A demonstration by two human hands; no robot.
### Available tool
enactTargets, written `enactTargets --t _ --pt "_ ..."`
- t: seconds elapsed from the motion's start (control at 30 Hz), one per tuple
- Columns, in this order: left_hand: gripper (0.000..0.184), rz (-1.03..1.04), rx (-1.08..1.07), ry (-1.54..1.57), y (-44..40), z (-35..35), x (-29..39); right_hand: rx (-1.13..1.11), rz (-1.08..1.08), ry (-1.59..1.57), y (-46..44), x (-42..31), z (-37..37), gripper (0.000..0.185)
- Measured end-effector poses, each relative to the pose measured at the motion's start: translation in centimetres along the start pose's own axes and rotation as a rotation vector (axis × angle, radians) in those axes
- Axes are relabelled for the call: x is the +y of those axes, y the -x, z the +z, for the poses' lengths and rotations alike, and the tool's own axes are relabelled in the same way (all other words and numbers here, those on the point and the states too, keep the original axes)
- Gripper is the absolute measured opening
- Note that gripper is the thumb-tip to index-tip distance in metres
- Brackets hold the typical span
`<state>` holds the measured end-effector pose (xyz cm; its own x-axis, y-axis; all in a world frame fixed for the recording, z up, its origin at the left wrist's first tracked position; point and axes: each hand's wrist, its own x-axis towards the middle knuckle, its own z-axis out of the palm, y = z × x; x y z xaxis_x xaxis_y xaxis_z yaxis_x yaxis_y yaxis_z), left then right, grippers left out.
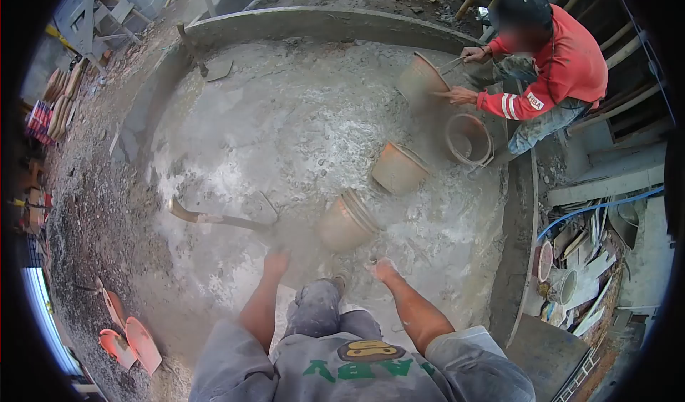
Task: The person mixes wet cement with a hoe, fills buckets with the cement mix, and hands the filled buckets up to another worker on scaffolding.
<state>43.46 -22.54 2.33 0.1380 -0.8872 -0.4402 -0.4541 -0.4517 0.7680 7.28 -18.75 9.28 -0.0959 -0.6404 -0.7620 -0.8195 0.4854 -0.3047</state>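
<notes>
My left hand (277, 261) is low over the grey wet mortar (242, 152), blurred, with its fingers hard to make out. Close above it lies a hoe (221, 220) with a curved wooden handle and its blade (267, 208) in the mix. My right hand (384, 268) hangs below and to the right of a tilted stack of mortar-coated buckets (347, 221), apart from it; how its fingers are set does not show clearly. Another tilted bucket (401, 168) sits farther up and right.
A co-worker in a red top (567, 70) crouches at the upper right, tilting a bucket (421, 81); another bucket (469, 138) stands nearby. Low walls (335, 22) bound the mix. A second tool blade (219, 70) lies upper left. Orange-and-white pieces (143, 343) lie lower left.
</notes>
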Motion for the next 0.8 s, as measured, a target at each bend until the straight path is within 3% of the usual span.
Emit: enactTargets --t 0.07,0.13,0.17,0.23,0.27,0.33,0.47,0.57,0.67,0.73,0.8 --pt "0.034 0.032 0.005 -0.099 1.4 -3.1 2.6 0.063 0.034 -0.156 5.3 4.2 1.6 0.059" --pt "0.039 -0.159 -0.07 0.044 5.7 -7.9 9.2 0.127 0.134 -0.209 12.2 6.5 1.9 0.049" --pt "0.039 -0.163 -0.036 0.089 6.8 -9.1 8.8 0.146 0.2 -0.203 15.5 7.5 1.9 0.045" --pt "0.038 -0.154 0.038 0.19 8.2 -11.4 7.6 0.225 0.388 -0.36 16.9 17.8 9.0 0.042" --pt "0.038 -0.095 0.078 0.18 9.1 -12.6 7.0 0.223 0.543 -0.447 21.5 16.6 8.1 0.039" --pt "0.037 -0.175 0.101 0.173 9.8 -14.9 5.4 0.111 0.731 -0.626 26.2 18.7 9.4 0.025" --pt "0.035 -0.252 0.172 -0.063 6.6 -19.4 -3.4 0.22 0.882 -0.749 30.6 15.9 11.0 0.022" --pt "0.034 -0.273 0.295 0.11 2.4 -23.1 -8.1 0.214 0.863 -0.726 29.6 9.3 10.0 0.022" --pt "0.036 -0.146 0.264 0.115 -1.5 -28.9 -8.9 0.249 0.774 -0.704 23.3 2.7 11.1 0.022" --pt "0.036 -0.128 0.277 0.208 -3.4 -34.7 -10.6 0.202 0.701 -0.643 17.7 -4.8 11.3 0.023" --pt "0.037 -0.143 0.297 0.366 -3.6 -41.2 -9.5 0.237 0.555 -0.554 13.1 -17.8 10.1 0.029"
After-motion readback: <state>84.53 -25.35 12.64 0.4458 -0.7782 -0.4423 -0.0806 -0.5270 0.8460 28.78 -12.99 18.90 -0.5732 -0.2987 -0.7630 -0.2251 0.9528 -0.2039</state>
